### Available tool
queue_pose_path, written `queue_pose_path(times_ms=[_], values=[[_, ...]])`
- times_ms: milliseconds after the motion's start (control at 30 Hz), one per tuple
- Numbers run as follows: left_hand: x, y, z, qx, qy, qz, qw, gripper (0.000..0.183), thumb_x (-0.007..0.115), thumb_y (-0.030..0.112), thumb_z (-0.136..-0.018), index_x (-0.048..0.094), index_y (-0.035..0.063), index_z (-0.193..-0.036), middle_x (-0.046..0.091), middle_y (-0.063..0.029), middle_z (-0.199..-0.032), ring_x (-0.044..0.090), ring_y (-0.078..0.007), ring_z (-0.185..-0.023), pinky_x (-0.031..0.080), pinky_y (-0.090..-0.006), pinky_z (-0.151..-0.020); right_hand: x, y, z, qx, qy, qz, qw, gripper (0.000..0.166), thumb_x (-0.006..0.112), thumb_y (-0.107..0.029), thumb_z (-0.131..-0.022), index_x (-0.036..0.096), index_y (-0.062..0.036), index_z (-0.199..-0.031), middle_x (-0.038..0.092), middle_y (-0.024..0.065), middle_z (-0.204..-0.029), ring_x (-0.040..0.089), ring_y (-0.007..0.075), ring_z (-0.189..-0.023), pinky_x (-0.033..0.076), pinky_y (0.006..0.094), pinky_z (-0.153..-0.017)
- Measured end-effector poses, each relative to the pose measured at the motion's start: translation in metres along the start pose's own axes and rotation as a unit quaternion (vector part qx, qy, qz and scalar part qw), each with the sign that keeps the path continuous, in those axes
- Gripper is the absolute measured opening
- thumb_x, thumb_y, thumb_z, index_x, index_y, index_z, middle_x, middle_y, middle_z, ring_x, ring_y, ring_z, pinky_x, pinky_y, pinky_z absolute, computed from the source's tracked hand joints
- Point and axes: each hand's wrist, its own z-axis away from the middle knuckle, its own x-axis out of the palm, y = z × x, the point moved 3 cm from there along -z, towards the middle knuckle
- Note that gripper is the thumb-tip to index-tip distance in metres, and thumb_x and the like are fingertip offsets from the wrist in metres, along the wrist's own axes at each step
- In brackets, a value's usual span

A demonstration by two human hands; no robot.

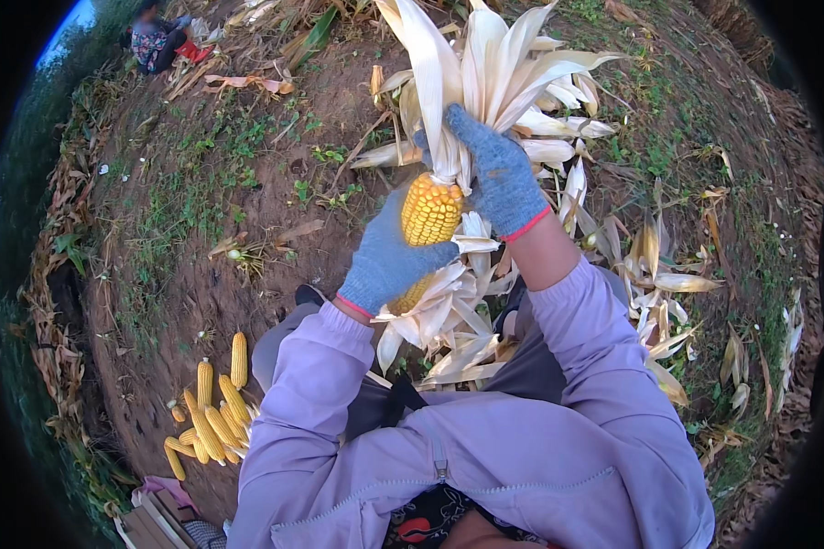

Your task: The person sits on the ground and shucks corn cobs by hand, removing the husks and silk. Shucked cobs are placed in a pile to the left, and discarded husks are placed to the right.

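Note:
My left hand [395, 257], in a grey knit glove with a red cuff, grips a yellow ear of corn [431, 211] around its lower part. The ear slants upward, its kernels bare and its pale husk leaves [446, 89] spread above it. My right hand [493, 168], gloved alike, holds the gathered husk at the ear's upper end; some of its fingers are hidden behind the leaves. More loose husks [453, 309] lie between my legs, just below my hands.
Several husked ears of corn [209, 425] lie piled on the soil at lower left. Dry husks [659, 281] are scattered to the right. A person [154, 41] sits far off at upper left. Near the lower left edge stands a box-like object [152, 525].

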Motion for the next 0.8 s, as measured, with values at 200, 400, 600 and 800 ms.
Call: queue_pose_path(times_ms=[200, 400, 600, 800], values=[[-0.014, -0.002, 0.004, -0.004, -0.089, 0.117, 0.989, 0.084, 0.083, 0.007, -0.067, 0.043, -0.0007, -0.140, 0.062, -0.0082, -0.122, 0.060, -0.0166, -0.109, 0.048, -0.0317, -0.096, 0.020, -0.054, 0.014, 0.044, -0.115, 0.010, 0.992, 0.039, 0.066, -0.018, -0.093, 0.057, 0.0001, -0.127, 0.069, 0.0132, -0.108, 0.070, 0.0226, -0.092, 0.059, 0.0351, -0.082], [-0.013, 0.006, 0.007, -0.039, -0.131, 0.157, 0.978, 0.086, 0.084, 0.008, -0.067, 0.042, -0.0010, -0.141, 0.060, -0.0098, -0.126, 0.058, -0.0162, -0.112, 0.046, -0.0308, -0.099, 0.020, -0.060, 0.024, -0.110, -0.159, 0.274, 0.942, 0.046, 0.065, -0.011, -0.082, 0.057, -0.0020, -0.127, 0.066, 0.0174, -0.114, 0.066, 0.0316, -0.101, 0.053, 0.0385, -0.089], [-0.006, 0.005, 0.004, -0.046, -0.139, 0.187, 0.971, 0.081, 0.082, 0.006, -0.068, 0.044, -0.0007, -0.138, 0.061, -0.0094, -0.124, 0.059, -0.0165, -0.110, 0.047, -0.0311, -0.097, 0.015, -0.041, 0.021, -0.219, -0.048, 0.327, 0.918, 0.031, 0.055, -0.020, -0.098, 0.059, 0.0010, -0.120, 0.066, 0.0090, -0.093, 0.067, 0.0195, -0.084, 0.055, 0.0346, -0.074], [0.012, -0.006, 0.008, -0.069, -0.107, 0.259, 0.957, 0.066, 0.076, 0.003, -0.069, 0.051, -0.0001, -0.130, 0.064, -0.0090, -0.111, 0.066, -0.0196, -0.096, 0.055, -0.0330, -0.085, 0.029, -0.039, 0.019, -0.074, 0.055, 0.062, 0.994, 0.030, 0.053, -0.027, -0.100, 0.060, -0.0004, -0.109, 0.055, 0.0019, -0.074, 0.056, 0.0164, -0.065, 0.052, 0.0348, -0.064]])
